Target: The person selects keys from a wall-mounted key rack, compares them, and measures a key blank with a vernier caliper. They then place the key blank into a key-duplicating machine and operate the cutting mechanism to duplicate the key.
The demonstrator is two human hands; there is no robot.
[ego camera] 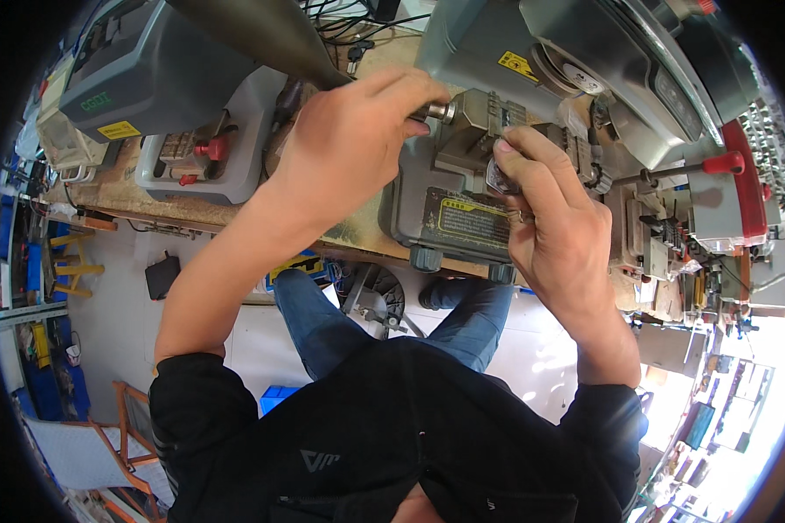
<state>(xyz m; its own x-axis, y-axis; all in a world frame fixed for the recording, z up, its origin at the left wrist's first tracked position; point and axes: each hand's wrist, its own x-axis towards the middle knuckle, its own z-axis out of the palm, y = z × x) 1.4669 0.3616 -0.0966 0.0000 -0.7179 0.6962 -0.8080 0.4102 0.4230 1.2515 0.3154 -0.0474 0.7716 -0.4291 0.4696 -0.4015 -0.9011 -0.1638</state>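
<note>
My left hand (350, 140) is curled around the end of a metal clamp screw (442, 112); the handle in its fingers is mostly hidden. That screw runs into the left clamp block (466, 134) of a grey key-cutting machine (409, 209). Between the thumb and fingers of my right hand (556, 225) is a small shiny piece (499, 178), perhaps a key's head, at the front of the jaws. Its far end is covered by my fingers. A second clamp (572, 147) sits just beyond my right fingers.
Left stands another key machine (170, 72) with red-knobbed clamp (212, 149). A dark tapered object (275, 39) hangs over my left wrist. A red-handled lever (719, 163) juts out at right. Cables (347, 23) lie behind. A folding chair (114, 444) stands at lower left.
</note>
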